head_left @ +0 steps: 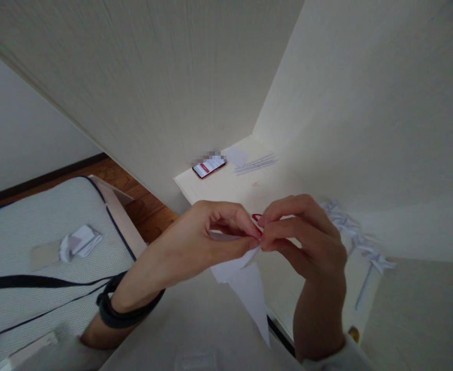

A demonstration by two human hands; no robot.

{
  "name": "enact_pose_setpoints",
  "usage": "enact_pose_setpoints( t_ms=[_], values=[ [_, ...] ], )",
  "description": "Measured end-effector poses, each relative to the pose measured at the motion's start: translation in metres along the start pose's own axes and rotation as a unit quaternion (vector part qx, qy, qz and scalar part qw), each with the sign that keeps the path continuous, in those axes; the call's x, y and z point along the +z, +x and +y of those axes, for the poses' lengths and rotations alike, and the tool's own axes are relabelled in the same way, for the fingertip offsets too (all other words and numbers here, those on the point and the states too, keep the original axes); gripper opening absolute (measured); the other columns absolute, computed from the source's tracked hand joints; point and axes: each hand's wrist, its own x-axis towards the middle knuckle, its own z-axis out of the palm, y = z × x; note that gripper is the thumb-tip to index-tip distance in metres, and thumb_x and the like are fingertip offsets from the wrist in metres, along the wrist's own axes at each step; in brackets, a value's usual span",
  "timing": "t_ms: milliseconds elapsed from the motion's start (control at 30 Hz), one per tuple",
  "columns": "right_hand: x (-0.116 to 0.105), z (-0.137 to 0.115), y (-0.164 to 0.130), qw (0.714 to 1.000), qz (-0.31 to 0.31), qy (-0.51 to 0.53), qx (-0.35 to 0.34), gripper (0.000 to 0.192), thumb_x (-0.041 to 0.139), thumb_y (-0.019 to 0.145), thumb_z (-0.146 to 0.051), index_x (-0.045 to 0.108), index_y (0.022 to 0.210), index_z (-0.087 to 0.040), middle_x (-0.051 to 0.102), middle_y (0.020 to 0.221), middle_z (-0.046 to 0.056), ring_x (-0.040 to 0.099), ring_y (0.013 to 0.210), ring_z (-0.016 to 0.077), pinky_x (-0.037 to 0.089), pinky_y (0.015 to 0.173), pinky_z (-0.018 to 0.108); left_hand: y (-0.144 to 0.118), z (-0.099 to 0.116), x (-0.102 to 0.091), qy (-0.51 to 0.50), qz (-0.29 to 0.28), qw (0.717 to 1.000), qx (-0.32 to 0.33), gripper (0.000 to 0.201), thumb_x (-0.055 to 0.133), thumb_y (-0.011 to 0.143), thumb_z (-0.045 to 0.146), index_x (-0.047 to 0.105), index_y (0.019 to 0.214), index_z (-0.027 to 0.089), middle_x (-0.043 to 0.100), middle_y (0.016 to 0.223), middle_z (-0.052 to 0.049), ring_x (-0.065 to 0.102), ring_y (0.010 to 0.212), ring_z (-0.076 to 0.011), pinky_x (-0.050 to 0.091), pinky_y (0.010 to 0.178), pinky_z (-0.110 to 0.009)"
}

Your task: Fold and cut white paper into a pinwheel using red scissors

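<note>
My left hand (201, 242) is closed, its thumb and index finger pinching a white paper piece (249, 293) whose pointed end hangs below. A thin red loop (256, 216) shows between the fingertips of both hands; its kind is unclear. My right hand (309, 239) is closed too, with thumb and fingers pressed together at the red loop and the paper's top. The two hands meet above the white desk top (245, 193), and they hide part of the paper.
A phone (209, 167) lies at the desk's left edge, beside a paper square (236, 156) and several thin sticks (256, 163). Folded white paper shapes (352, 229) line the wall at right. At left, a mattress (87, 198) bears crumpled paper (82, 241) and a black strap (29, 282).
</note>
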Motion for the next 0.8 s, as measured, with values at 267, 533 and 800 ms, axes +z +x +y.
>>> enact_pose_setpoints(
  t_ms=[267, 533, 800],
  values=[
    [0.004, -0.002, 0.005, 0.999, 0.011, -0.024, 0.036, 0.006, 0.065, 0.088, -0.015, 0.062, 0.089, -0.019, 0.059, 0.091, 0.003, 0.057, 0.086, 0.0145, 0.049, 0.076, 0.029, -0.003, 0.002, 0.004, 0.043, 0.087, 0.994, 0.039, 0.008, 0.071, 0.076, 0.014, 0.068, 0.068, 0.014, 0.066, 0.065, 0.002, 0.059, 0.062, -0.0083, 0.05, 0.062, -0.017],
    [0.014, 0.0, 0.004, 0.992, 0.091, 0.03, 0.083, 0.013, 0.072, 0.081, -0.016, 0.064, 0.09, -0.02, 0.057, 0.093, 0.002, 0.058, 0.083, 0.0154, 0.049, 0.073, 0.032, -0.003, 0.002, 0.006, 0.054, 0.102, 0.99, 0.084, 0.008, 0.07, 0.078, 0.013, 0.069, 0.07, 0.015, 0.067, 0.065, 0.003, 0.06, 0.062, -0.0062, 0.051, 0.06, -0.012],
    [0.02, 0.0, 0.001, 0.985, 0.155, 0.046, 0.067, 0.006, 0.068, 0.084, -0.014, 0.066, 0.085, -0.019, 0.057, 0.087, 0.002, 0.058, 0.08, 0.0141, 0.05, 0.073, 0.031, -0.002, -0.003, 0.008, 0.048, 0.106, 0.986, 0.123, 0.011, 0.071, 0.078, 0.012, 0.073, 0.07, 0.018, 0.07, 0.068, 0.005, 0.061, 0.062, -0.0038, 0.048, 0.057, -0.007]
  ],
)
